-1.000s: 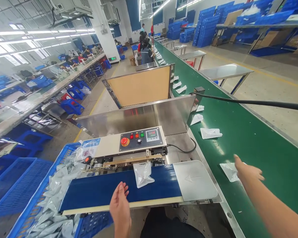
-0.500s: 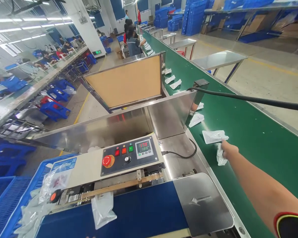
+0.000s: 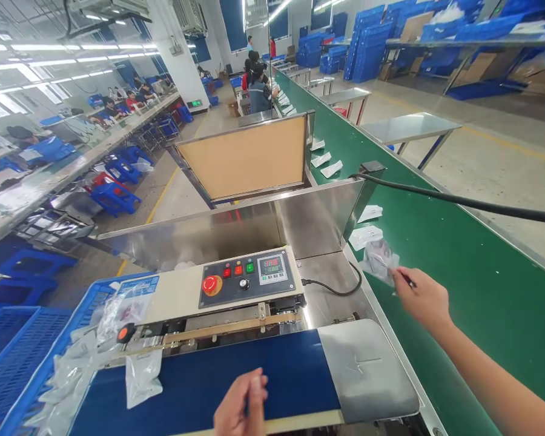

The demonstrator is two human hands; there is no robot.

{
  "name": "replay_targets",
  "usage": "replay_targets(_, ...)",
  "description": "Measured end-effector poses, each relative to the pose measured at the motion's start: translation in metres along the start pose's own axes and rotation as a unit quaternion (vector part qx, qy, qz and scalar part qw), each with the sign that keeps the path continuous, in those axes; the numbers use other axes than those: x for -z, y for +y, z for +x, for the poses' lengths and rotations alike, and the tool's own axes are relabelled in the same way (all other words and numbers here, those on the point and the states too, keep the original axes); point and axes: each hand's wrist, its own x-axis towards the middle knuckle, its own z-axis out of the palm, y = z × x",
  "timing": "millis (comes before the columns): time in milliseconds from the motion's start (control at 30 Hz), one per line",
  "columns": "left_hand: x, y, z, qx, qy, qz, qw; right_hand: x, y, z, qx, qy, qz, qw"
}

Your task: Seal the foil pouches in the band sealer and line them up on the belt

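My right hand pinches the edge of a small translucent plastic pouch over the green conveyor belt. Something dark shows between its thumb and fingers; I cannot make out what. Below the sealing machine, my left hand hovers by the near edge of the blue belt, fingers curled in and nothing visible in them. A white pouch hangs from the machine's sealing band and lies on the blue belt. More pouches, one of them beside the held one, lie along the green belt.
A blue basket full of pouches stands at the machine's left end. A metal plate adjoins the blue belt. A black cable crosses above the green conveyor. Steel guards rise behind the machine, and people sit at benches beyond.
My right hand has drawn a pouch up and slightly left over the green belt. My left hand has come into view from below. The pouch in the machine has moved left.
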Motion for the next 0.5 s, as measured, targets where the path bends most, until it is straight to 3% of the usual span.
replay_targets(100, -0.05, 0.025, -0.012, -0.065, -0.163, -0.065, 0.982, 0.045, -0.042, -0.063, 0.066, 0.008, 0.047, 0.997)
replay_targets(200, -0.089, 0.041, -0.027, -0.054, -0.258, -0.11, 0.958, 0.073, -0.078, -0.12, 0.126, -0.116, 0.113, 0.979)
replay_targets(300, -0.111, 0.043, -0.047, -0.031, -0.347, -0.139, 0.927, 0.078, -0.094, -0.155, 0.139, -0.216, 0.17, 0.951)
replay_targets(367, -0.117, 0.039, -0.056, -0.02, -0.369, -0.143, 0.918, 0.073, -0.094, -0.163, 0.103, -0.257, 0.183, 0.943)
replay_targets(500, -0.124, 0.026, -0.053, 0.075, -0.316, -0.128, 0.937, 0.057, -0.086, -0.15, 0.01, -0.309, 0.181, 0.934)
